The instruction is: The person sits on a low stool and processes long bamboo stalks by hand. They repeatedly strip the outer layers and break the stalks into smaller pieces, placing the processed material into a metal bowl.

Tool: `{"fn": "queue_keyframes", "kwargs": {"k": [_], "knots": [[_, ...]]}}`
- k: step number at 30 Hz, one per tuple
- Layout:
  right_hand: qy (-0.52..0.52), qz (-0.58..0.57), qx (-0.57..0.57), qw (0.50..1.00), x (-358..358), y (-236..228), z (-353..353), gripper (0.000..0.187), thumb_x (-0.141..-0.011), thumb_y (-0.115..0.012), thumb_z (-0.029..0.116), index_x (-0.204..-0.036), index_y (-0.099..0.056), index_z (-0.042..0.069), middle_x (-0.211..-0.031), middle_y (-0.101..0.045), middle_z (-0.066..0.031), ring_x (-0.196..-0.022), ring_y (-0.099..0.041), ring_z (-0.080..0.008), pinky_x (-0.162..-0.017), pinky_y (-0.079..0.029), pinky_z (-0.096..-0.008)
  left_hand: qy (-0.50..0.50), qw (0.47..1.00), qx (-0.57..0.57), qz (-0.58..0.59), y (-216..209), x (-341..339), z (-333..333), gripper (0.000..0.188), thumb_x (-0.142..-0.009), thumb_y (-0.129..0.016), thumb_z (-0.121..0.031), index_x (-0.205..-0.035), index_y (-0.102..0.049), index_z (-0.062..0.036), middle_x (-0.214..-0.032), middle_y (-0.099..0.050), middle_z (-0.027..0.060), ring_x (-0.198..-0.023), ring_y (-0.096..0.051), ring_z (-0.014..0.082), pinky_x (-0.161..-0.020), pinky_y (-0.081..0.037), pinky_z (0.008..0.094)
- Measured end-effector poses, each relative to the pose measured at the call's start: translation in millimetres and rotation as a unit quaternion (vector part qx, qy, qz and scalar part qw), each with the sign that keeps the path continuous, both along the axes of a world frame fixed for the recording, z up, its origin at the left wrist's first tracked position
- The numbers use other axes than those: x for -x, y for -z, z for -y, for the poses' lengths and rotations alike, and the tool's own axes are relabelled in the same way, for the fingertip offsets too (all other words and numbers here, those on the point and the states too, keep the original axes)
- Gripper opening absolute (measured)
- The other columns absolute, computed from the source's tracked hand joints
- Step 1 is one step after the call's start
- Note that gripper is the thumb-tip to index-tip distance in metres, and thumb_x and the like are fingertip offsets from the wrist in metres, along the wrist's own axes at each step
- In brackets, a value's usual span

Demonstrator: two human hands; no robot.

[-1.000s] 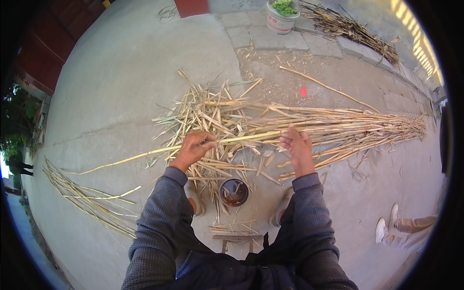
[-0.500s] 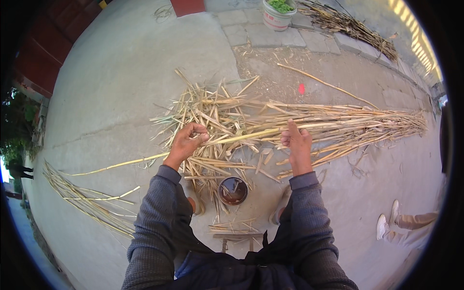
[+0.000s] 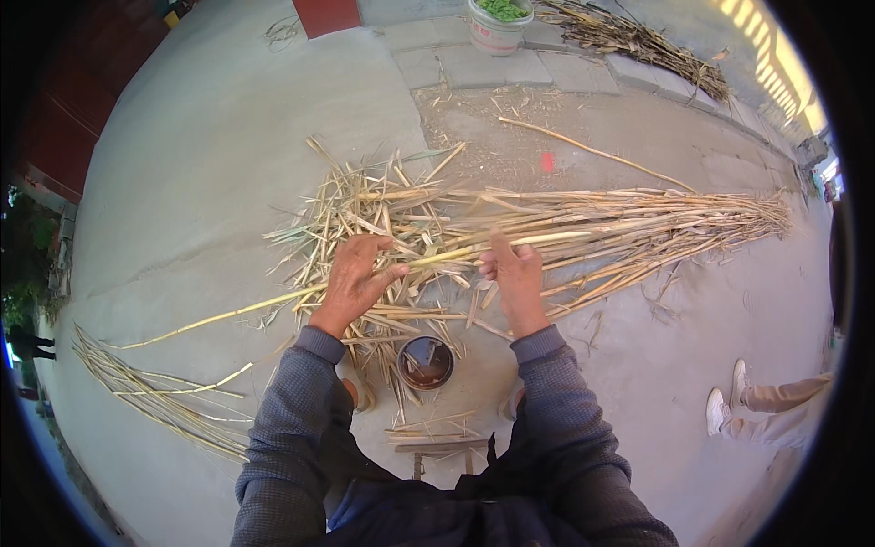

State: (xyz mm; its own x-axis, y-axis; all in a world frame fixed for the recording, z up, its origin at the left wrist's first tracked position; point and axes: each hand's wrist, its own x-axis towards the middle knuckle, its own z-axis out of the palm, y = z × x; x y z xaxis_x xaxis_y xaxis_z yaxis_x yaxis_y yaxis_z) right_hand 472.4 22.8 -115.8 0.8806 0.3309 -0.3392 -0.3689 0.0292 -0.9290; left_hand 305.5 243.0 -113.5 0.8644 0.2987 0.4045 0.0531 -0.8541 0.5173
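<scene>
Grey floor (image 3: pixel 210 118): smooth concrete, strewn with straw-coloured stalks before my feet.
Thin stalks (image 3: pixel 150 403): fanned out to my left, well apart from my hands.
Long stalk (image 3: pixel 447 257): crosses before me, its left end near those thin stalks, a stretch of it between my hands. I'd judge it best kept level, held lightly so it neither bends nor splits.
Left hand (image 3: pixel 354 281): thumb and forefinger a little apart, the stalk passing under my palm; I cannot tell whether the hidden fingers grip.
Loose pile (image 3: pixel 383 211): short pieces lying crisscross beyond my left hand.
Dark bowl (image 3: pixel 401 365): between my feet.
Right hand (image 3: pixel 517 281): fingers curled around the long stalk, forefinger raised; I'd keep fingertips off any sharp edge.
Stalk bundle (image 3: pixel 674 214): stretches rightward, narrowing at its far end.
</scene>
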Motion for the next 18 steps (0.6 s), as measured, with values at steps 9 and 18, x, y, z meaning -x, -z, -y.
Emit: {"fn": "queue_keyframes", "kwargs": {"k": [9,18], "knots": [[0.003,-0.029,-0.067,0.997,-12.8,0.2,14.1,0.033,-0.097,-0.079,0.032,-0.09,-0.061,0.006,-0.083,-0.073,-0.0101,-0.071,-0.071,-0.0156,-0.064,-0.056,-0.0262,0.018,0.992,0.039,-0.118,-12.4,11.7,-9.6,0.021,-0.08,-0.087,-0.021,-0.085,-0.071,-0.0081,-0.081,-0.072,0.0054,-0.08,-0.067,0.0269,-0.081,-0.044,0.0403],[-0.044,-0.045,-0.065,0.996,-26.9,-4.8,29.9,0.027,-0.1,-0.076,0.028,-0.099,-0.064,0.004,-0.089,-0.073,-0.0091,-0.082,-0.075,-0.0193,-0.069,-0.058,-0.0278,0.064,0.935,0.286,-0.2,-23.6,11.4,1.7,0.024,-0.089,-0.085,-0.023,-0.093,-0.073,-0.0027,-0.079,-0.071,0.0043,-0.072,-0.062,0.0116,-0.067,-0.049,0.0315]]}}
